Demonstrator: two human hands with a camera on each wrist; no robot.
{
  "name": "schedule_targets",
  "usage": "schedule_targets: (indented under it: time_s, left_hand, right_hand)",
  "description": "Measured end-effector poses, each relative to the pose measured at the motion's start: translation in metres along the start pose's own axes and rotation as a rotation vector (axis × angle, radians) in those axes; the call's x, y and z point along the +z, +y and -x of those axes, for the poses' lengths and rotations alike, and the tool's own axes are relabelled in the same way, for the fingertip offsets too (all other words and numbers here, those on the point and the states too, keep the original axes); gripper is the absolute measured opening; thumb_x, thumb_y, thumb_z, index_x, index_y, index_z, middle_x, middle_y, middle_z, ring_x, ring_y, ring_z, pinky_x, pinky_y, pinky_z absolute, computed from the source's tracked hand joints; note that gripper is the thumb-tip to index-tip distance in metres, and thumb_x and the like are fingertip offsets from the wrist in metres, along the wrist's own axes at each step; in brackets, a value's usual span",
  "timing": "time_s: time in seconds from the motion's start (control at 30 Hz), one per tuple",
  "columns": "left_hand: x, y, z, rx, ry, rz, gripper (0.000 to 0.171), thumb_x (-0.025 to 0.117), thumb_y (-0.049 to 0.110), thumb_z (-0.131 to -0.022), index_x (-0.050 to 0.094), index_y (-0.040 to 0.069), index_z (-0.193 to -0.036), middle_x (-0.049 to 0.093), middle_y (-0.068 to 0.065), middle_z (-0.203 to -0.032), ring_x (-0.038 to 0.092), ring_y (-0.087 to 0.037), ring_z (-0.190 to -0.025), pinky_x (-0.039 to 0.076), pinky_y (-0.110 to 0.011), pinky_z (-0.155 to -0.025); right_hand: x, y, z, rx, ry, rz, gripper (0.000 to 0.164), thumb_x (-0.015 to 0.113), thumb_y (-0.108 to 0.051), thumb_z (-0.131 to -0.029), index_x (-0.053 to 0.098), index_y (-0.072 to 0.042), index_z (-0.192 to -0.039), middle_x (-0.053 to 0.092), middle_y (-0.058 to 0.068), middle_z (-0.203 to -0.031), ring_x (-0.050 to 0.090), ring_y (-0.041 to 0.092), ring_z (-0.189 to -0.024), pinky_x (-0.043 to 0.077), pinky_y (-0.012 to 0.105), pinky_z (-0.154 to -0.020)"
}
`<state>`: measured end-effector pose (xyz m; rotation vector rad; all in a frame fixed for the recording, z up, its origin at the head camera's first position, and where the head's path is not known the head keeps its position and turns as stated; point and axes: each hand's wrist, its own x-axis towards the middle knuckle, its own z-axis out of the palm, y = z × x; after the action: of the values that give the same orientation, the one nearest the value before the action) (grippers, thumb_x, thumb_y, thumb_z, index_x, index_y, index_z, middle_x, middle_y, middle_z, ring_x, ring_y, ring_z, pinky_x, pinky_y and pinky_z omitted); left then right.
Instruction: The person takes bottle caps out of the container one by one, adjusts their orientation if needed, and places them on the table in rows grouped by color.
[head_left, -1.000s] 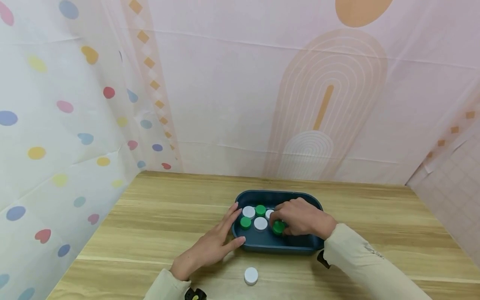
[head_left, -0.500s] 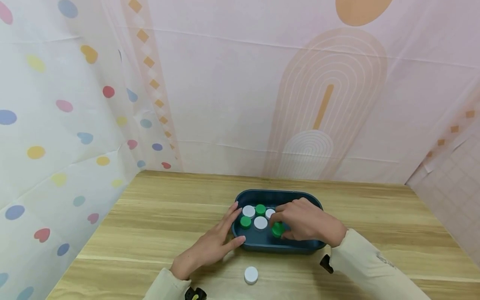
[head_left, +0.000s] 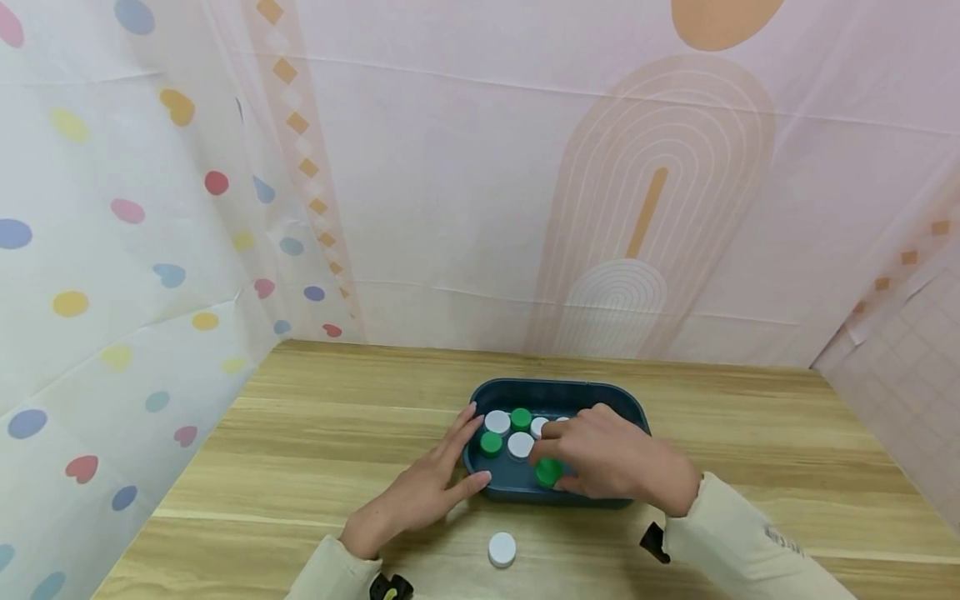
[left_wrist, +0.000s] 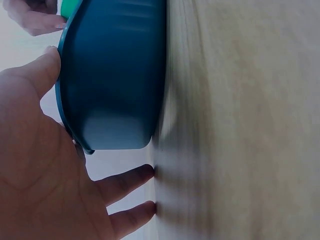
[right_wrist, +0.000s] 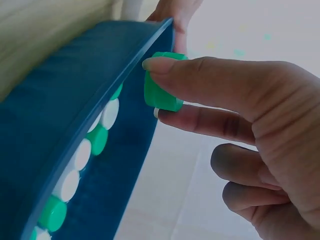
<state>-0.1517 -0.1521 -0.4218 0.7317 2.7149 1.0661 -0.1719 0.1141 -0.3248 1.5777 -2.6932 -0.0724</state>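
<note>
A dark blue oval tray (head_left: 525,497) sits on the table with several white caps (head_left: 497,422) and green caps (head_left: 491,444) standing inside it. Thumb and forefinger of my right hand (head_left: 611,454) pinch a green cap (right_wrist: 163,82); in the right wrist view it is up at the tray's rim, above the others. The remaining right fingers are curled in. At the tray's left end rests my left hand (head_left: 420,500), its thumb on the near rim and its fingers fairly straight. Two of those fingers touch the table in the left wrist view. My right hand partly hides the tray's right side.
One white cap (head_left: 502,550) lies on the wooden table (head_left: 337,442) in front of the tray. A patterned cloth (head_left: 450,192) hangs behind the table and another with coloured dots (head_left: 135,333) hangs along its left side.
My right hand has lifted the green cap from among the others and drawn it slightly toward me and left. A white cap behind it now shows more. The left hand stays in place.
</note>
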Motion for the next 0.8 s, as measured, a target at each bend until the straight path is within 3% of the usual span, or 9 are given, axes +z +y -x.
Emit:
schedule_targets:
  time_s: [0.17, 0.5, 0.8]
  left_hand:
    - [0.0, 0.0, 0.001, 0.003, 0.003, 0.001, 0.073, 0.045, 0.049, -0.098, 0.011, 0.019, -0.155, -0.004, 0.008, -0.16, 0.02, -0.03, -0.142, 0.031, -0.059, -0.103]
    - [0.0, -0.001, 0.001, 0.011, 0.008, -0.004, 0.072, 0.045, 0.048, -0.099, 0.01, 0.019, -0.155, -0.004, 0.008, -0.16, 0.021, -0.031, -0.141, 0.033, -0.058, -0.102]
    - [0.0, -0.001, 0.001, 0.008, 0.012, -0.018, 0.074, 0.045, 0.05, -0.098, 0.01, 0.019, -0.155, -0.004, 0.008, -0.16, 0.022, -0.031, -0.141, 0.035, -0.058, -0.101]
  right_hand:
    - [-0.004, -0.012, 0.0, -0.046, 0.026, 0.026, 0.033, 0.08, -0.035, -0.078, 0.069, -0.028, -0.108, 0.063, -0.009, -0.094, 0.052, 0.003, -0.06, 0.039, 0.015, -0.051]
    - [-0.004, -0.033, -0.002, -0.18, 0.087, 0.031, 0.026, 0.076, -0.032, -0.083, 0.069, -0.028, -0.107, 0.059, -0.013, -0.086, 0.04, 0.0, -0.053, 0.031, 0.01, -0.048]
    - [0.002, -0.048, -0.008, -0.259, 0.036, -0.069, 0.029, 0.076, -0.033, -0.083, 0.069, -0.029, -0.111, 0.061, -0.015, -0.09, 0.039, -0.003, -0.056, 0.03, 0.005, -0.052]
